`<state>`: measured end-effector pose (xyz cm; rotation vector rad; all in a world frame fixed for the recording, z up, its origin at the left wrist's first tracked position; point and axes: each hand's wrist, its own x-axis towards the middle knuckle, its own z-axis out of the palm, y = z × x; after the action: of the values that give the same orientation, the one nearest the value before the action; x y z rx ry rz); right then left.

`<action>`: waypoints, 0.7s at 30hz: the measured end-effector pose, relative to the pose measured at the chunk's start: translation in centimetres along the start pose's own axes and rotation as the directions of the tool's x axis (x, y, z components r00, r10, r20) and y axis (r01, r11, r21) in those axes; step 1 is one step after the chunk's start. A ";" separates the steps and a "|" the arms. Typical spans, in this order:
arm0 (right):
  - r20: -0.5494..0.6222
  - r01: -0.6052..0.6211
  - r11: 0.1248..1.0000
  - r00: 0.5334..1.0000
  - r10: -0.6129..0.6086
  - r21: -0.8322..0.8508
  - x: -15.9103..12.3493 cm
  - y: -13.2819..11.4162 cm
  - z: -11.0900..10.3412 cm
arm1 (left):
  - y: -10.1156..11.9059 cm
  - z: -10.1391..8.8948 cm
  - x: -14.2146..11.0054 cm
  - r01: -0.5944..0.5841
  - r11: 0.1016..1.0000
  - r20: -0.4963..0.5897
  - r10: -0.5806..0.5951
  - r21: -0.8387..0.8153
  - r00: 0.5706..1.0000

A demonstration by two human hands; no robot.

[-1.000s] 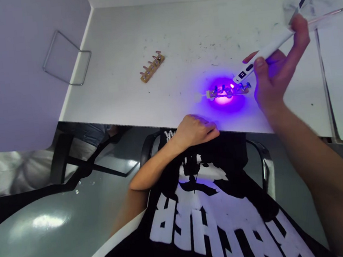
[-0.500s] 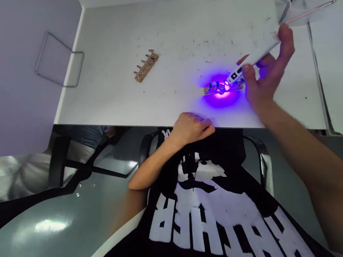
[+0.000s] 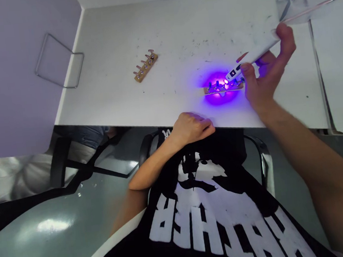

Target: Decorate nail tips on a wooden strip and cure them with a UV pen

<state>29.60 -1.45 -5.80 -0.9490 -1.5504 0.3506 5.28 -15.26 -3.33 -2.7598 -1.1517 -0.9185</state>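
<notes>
Right hand (image 3: 263,84) gripping white pen lamp (image 3: 259,51), lit end at pegged strip (image 3: 206,91).
Lamp slants down and inward from the fingers, likely so its tip sits close over the pegs while the hand stays off to the side, out of the brightest violet glow (image 3: 223,97). Left hand (image 3: 191,128) curled closed at the table edge (image 3: 134,126), near side of the lit strip; can't tell if anything's inside. Second strip (image 3: 146,68) lies beyond and left of that fist, outside the bright patch.
</notes>
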 end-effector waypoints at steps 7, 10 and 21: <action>-0.055 0.295 0.954 0.953 -0.298 -0.053 0.3 -1.7 0.0 | 0.0 -0.2 0.1 -0.008 1.000 -0.014 0.008 0.007 1.000; -0.052 0.316 0.947 0.946 -0.319 -0.058 0.4 -1.7 0.0 | -0.1 0.0 -0.1 0.000 1.000 0.018 0.000 0.006 1.000; -0.052 0.131 0.990 0.990 -0.133 -0.046 0.1 0.7 0.4 | 0.0 0.1 -0.1 -0.006 1.000 -0.029 0.006 0.006 1.000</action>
<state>29.53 -0.79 -6.30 -0.8761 -1.5663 0.1972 5.27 -15.30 -3.44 -2.7344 -1.1397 -0.9496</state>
